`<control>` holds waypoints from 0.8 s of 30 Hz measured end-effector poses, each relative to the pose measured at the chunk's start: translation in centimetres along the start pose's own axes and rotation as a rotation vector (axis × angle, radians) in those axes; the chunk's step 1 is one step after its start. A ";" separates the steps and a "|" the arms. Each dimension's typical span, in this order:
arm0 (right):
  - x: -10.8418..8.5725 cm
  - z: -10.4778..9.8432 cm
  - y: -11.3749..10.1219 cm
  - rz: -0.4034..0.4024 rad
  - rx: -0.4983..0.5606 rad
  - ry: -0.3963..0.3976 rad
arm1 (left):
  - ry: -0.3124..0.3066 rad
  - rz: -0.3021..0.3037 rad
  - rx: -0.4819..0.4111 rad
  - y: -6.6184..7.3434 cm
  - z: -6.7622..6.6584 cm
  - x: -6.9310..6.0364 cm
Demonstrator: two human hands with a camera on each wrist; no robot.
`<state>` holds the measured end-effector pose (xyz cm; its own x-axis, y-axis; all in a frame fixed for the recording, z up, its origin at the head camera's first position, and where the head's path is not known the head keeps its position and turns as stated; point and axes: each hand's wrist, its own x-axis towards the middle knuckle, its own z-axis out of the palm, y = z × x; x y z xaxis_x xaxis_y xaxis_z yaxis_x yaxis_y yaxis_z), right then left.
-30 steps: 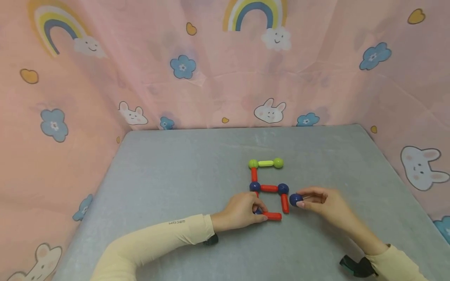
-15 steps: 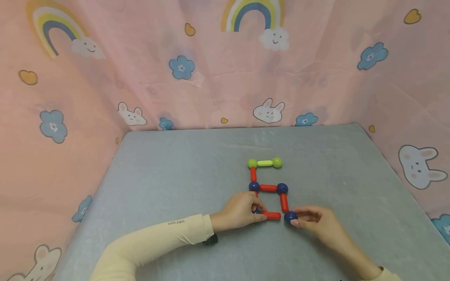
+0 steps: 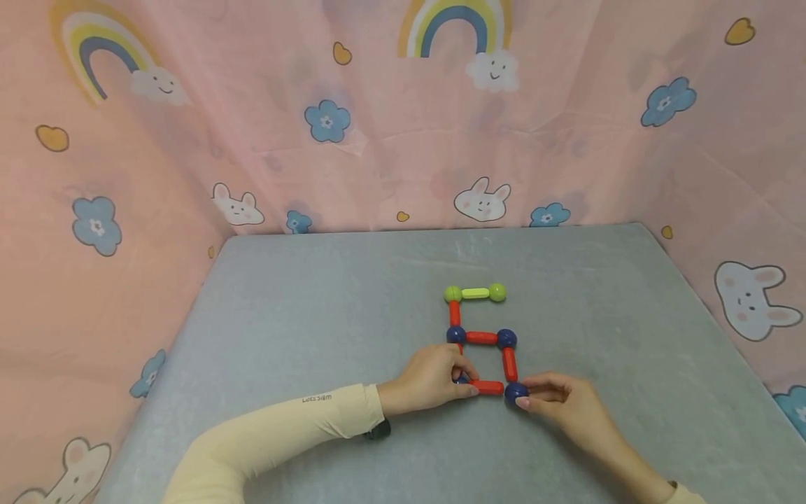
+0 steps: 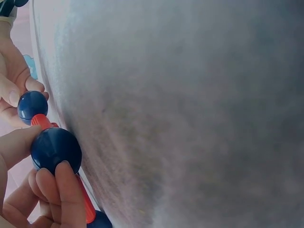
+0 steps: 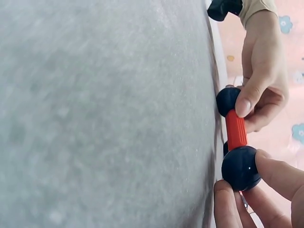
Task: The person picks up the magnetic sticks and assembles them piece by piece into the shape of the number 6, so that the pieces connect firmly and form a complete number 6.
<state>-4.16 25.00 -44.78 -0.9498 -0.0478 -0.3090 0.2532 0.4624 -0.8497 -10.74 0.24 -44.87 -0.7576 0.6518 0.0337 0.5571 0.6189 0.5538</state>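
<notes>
A flat figure of red magnetic rods and blue balls lies on the grey table, forming a square at its lower part. My left hand (image 3: 434,378) pinches the lower-left blue ball (image 4: 56,149), partly covering it in the head view. Between thumb and fingers my right hand (image 3: 563,406) holds another blue ball (image 3: 516,394) at the lower-right corner. The bottom red rod (image 3: 488,387) runs between these two balls, and in the right wrist view it meets the right-hand ball. Just above that ball ends the right-side red rod (image 3: 509,364); whether they touch I cannot tell.
Two green balls joined by a light green rod (image 3: 475,293) form the figure's top arm, with a red rod (image 3: 455,313) leading down from it. Behind the grey table (image 3: 302,294) hangs a pink patterned cloth (image 3: 378,168), which also rises at both sides.
My right hand has brought its blue ball down and slightly left, from beside the right-side rod to the end of the bottom rod. The left hand has stayed in place.
</notes>
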 end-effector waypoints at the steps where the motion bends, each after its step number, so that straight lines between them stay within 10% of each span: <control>1: 0.0 0.1 0.0 -0.002 0.001 0.003 | -0.001 0.001 0.002 0.0 0.0 0.0; 24: 0.0 0.6 -0.2 0.043 -0.088 0.033 | -0.046 0.022 0.001 0.2 -0.2 0.6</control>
<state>-4.08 24.40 -44.81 -0.9444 0.0018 -0.3288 0.2778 0.5392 -0.7950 -11.19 0.61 -44.56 -0.7286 0.6849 0.0074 0.5738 0.6045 0.5525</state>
